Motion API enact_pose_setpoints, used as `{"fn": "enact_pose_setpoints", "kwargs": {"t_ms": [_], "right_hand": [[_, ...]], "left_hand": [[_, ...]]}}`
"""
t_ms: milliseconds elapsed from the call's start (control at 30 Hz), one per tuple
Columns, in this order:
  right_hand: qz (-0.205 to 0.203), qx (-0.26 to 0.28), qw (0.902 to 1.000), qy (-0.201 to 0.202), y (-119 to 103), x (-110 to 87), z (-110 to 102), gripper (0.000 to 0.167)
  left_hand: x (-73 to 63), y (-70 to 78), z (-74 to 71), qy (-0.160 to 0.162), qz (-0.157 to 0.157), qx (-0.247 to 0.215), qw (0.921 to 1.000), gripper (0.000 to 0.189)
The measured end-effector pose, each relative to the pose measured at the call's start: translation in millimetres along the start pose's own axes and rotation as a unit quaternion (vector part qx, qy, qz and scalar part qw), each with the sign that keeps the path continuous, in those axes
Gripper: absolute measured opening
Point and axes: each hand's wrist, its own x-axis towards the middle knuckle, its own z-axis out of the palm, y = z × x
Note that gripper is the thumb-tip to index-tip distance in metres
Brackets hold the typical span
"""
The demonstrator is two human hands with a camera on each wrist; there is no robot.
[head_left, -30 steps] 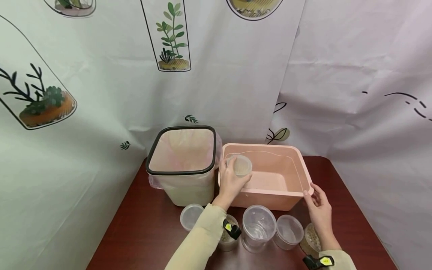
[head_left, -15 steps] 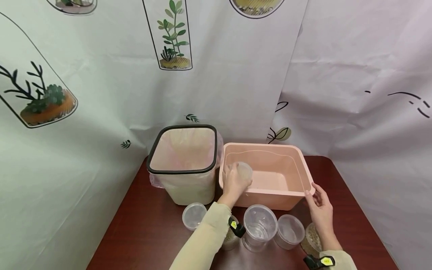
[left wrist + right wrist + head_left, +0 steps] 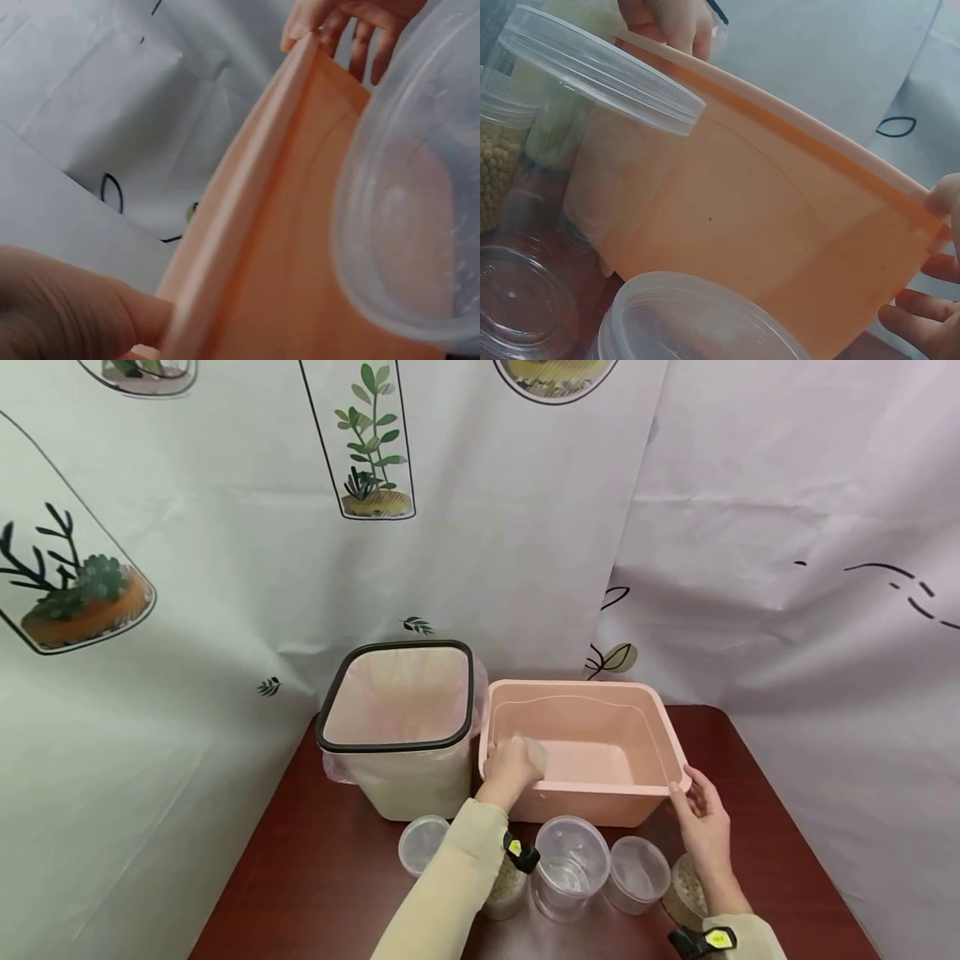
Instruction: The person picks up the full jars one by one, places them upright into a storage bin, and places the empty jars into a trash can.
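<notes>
My left hand (image 3: 512,770) reaches over the near left rim of a pink plastic basin (image 3: 592,791). It grips a small translucent plastic tub (image 3: 537,757), tilted inside the basin and mostly hidden by the fingers; its contents do not show. In the left wrist view the left thumb side (image 3: 71,311) lies right at the basin's rim. My right hand (image 3: 705,818) pinches the basin's near right corner, thumb on the rim and fingers around the outside. The right wrist view shows those fingers (image 3: 922,319) below the rim.
A bin (image 3: 420,785) with a black rim and plastic liner stands left of the basin. In front sit a lidded tub (image 3: 422,843), a jar of yellowish beans (image 3: 506,893), a tall clear container (image 3: 572,864), a shorter one (image 3: 637,872) and a tub of pale pieces (image 3: 686,893).
My left hand has lowered the small tub deeper into the basin and tilted it, so less of it shows. The right hand keeps its hold on the corner.
</notes>
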Motion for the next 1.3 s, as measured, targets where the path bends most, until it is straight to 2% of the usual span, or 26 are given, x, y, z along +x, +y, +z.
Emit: {"fn": "enact_pose_setpoints", "kwargs": {"t_ms": [67, 133, 233, 433, 600, 833, 1033, 1100, 1200, 1300], "right_hand": [[-0.017, 0.002, 0.9998, 0.002, 4, 1.1, 0, 0.046], [-0.04, -0.005, 0.9992, 0.0, 9, 2.7, -1, 0.047], [-0.057, -0.009, 0.9984, 0.002, 22, 7.7, -3, 0.048], [-0.044, 0.01, 0.999, 0.002, 39, 15.3, -4, 0.049], [-0.032, 0.028, 0.9991, -0.004, 34, 12.5, -4, 0.05], [0.03, 0.027, 0.9992, -0.004, -1, 0.1, 1, 0.047], [0.026, 0.064, 0.9976, -0.007, -1, 0.7, 1, 0.048], [0.018, 0.06, 0.998, -0.005, -1, -0.2, 1, 0.047], [0.006, 0.053, 0.9986, -0.002, 0, -1.2, 1, 0.046], [0.0, 0.055, 0.9985, -0.004, 1, -1.2, 1, 0.046]], "left_hand": [[-1.9, 0.8, -6.6, -0.005, -0.01, -0.014, 0.9998, 0.046], [-4.5, 2.0, -11.5, 0.005, -0.007, -0.028, 0.9996, 0.045], [-9.6, 4.7, -17.3, 0.038, 0.017, -0.045, 0.9981, 0.049], [-22.6, 7.7, -26.1, 0.101, 0.067, -0.053, 0.9913, 0.059], [-33.1, 6.4, -32.2, 0.13, 0.086, -0.087, 0.9839, 0.056], [-51.0, -2.1, -35.2, 0.153, 0.111, -0.136, 0.9726, 0.056], [-65.9, -9.2, -32.4, 0.196, 0.146, -0.148, 0.9583, 0.056], [-70.8, -11.1, -32.2, 0.206, 0.155, -0.159, 0.953, 0.054], [-78.4, -14.7, -30.7, 0.213, 0.169, -0.173, 0.9466, 0.052], [-85.4, -18.0, -27.7, 0.216, 0.177, -0.174, 0.9444, 0.058]]}}
